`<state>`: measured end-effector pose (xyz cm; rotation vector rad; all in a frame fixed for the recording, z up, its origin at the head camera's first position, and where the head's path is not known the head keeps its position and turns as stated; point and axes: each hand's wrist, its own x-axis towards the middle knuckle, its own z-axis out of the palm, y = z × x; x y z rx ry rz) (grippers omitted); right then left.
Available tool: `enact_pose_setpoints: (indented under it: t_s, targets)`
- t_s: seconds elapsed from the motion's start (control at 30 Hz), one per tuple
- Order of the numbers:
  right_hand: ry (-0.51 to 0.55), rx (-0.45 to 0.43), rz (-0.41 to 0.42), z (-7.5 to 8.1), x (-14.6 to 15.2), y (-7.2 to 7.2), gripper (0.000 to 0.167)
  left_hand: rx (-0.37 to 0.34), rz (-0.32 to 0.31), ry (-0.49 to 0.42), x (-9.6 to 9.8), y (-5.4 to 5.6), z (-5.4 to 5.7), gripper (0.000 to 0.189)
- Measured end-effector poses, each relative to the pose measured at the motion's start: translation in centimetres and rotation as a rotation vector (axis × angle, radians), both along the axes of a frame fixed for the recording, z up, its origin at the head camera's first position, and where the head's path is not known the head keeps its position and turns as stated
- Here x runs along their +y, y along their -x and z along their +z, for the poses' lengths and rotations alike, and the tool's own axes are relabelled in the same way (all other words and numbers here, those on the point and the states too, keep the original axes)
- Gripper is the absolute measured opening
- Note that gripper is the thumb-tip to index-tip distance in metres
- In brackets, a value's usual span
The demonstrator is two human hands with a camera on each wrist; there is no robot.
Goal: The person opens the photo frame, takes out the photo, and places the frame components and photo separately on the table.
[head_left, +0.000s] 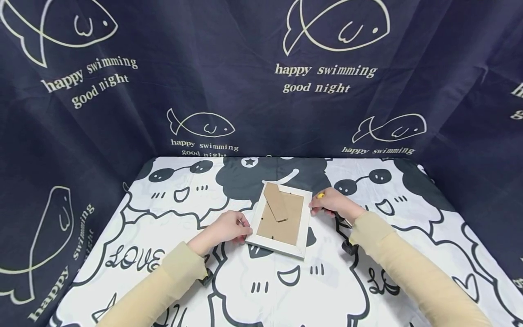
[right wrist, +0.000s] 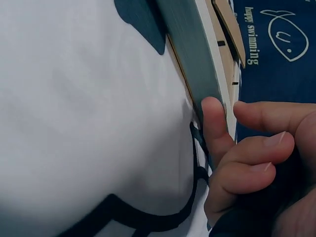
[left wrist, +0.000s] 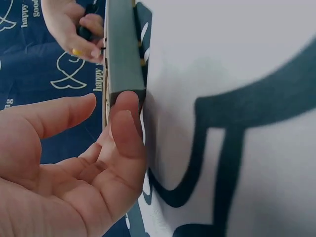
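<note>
A white picture frame (head_left: 304, 227) lies face down, its brown backing board and fold-out stand (head_left: 275, 200) facing up. My left hand (head_left: 230, 227) is at its near left edge. In the left wrist view a fingertip (left wrist: 127, 101) rests against the frame's end, with another finger held apart. My right hand (head_left: 332, 202) is at the right edge; in the right wrist view one fingertip (right wrist: 212, 108) touches the grey-looking side. Its other fingers curl around a black-and-yellow tool (left wrist: 85, 32), its yellow end showing in the head view. The palm hides most of the tool.
A white cloth (head_left: 323, 290) with black cartoon drawings covers the table. Dark blue curtains (head_left: 253, 81) with fish prints hang behind and along both sides. Black wrist gear (head_left: 349, 247) sits below the right wrist.
</note>
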<state>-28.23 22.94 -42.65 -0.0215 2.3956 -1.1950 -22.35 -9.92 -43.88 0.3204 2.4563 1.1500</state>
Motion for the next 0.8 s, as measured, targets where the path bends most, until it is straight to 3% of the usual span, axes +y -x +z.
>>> enact_pose_setpoints:
  t_s: [0.53,0.8]
  targets:
    - [0.012,-0.004,-0.056,0.7,0.5,2.2,0.029,-0.046,0.001,-0.073,-0.3,-1.7,-0.8,0.014]
    - [0.005,0.036,-0.056,0.3,0.6,3.0,0.025,-0.055,0.011,-0.105,-0.2,-1.9,-1.0,0.012]
